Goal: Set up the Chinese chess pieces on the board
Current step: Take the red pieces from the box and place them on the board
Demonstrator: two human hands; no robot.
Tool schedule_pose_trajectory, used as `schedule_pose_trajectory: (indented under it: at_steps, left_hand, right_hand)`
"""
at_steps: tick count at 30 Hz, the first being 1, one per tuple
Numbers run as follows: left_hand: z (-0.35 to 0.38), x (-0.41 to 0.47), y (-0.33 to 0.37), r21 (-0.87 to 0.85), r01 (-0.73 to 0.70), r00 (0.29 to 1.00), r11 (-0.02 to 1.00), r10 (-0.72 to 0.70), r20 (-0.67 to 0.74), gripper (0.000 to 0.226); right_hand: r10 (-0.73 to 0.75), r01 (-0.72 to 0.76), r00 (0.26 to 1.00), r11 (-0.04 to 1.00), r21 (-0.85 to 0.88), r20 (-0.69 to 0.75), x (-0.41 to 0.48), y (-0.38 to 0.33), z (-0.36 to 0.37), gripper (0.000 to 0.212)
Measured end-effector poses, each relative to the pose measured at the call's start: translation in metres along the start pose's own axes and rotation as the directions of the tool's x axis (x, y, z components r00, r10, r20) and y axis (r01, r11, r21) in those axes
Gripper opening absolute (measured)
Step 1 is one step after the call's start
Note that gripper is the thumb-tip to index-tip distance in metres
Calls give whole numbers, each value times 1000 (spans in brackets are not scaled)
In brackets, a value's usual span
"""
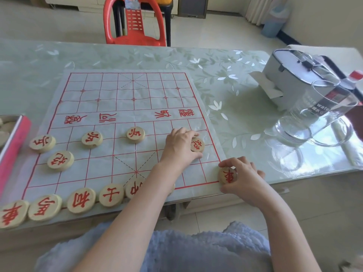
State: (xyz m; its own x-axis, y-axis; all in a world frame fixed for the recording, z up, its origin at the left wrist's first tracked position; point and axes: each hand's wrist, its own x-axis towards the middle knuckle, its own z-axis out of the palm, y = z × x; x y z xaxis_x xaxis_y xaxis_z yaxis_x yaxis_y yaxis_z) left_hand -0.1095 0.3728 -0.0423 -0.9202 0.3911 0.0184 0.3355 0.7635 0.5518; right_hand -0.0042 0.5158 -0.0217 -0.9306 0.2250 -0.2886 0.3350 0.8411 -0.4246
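Observation:
A white cloth board (125, 107) with red grid lines lies on the table. Round wooden pieces with red characters stand along its near edge (111, 195) and in the rows above it (135, 134). My left hand (178, 146) reaches across the board and pinches a cannon piece (198, 145) near the right side. My right hand (243, 179) grips a chariot piece (227, 175) at the board's near right corner. My left forearm hides part of the near row.
A pink box (13, 142) with more pieces sits at the left edge. At the right stand a glass jug (314, 114), a bottle (353, 79) and a grey tissue box (290, 75). A red chair (135, 22) stands beyond the table.

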Motion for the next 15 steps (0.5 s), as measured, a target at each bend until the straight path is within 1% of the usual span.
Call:
schedule_pose_trajectory:
  at_steps: [3, 7, 11, 13, 15]
  left_hand:
    - [-9, -3, -2, -25, 10, 1000, 1000, -11, -27, 63]
    - [-31, -8, -10, -97, 19, 994, 995, -28, -102, 51]
    - [-64, -21, -28, -166, 40, 982, 985, -69, -173, 40]
    - [-80, -28, -41, -204, 59, 981, 977, -95, -170, 37]
    - [-95, -37, -55, -242, 89, 981, 966, -127, -147, 34]
  right_hand:
    - [-6, 6, 1000, 1000, 3, -14, -2, -3, -2, 57]
    - [-39, 54, 994, 987, 151, -105, -4, -16, -4, 55]
    - [-147, 187, 972, 956, 227, -181, -2, -47, 6, 43]
    - [-208, 253, 957, 939, 232, -202, 2, -65, 11, 39]
    - [-238, 287, 948, 926, 243, -212, 4, -82, 16, 38]
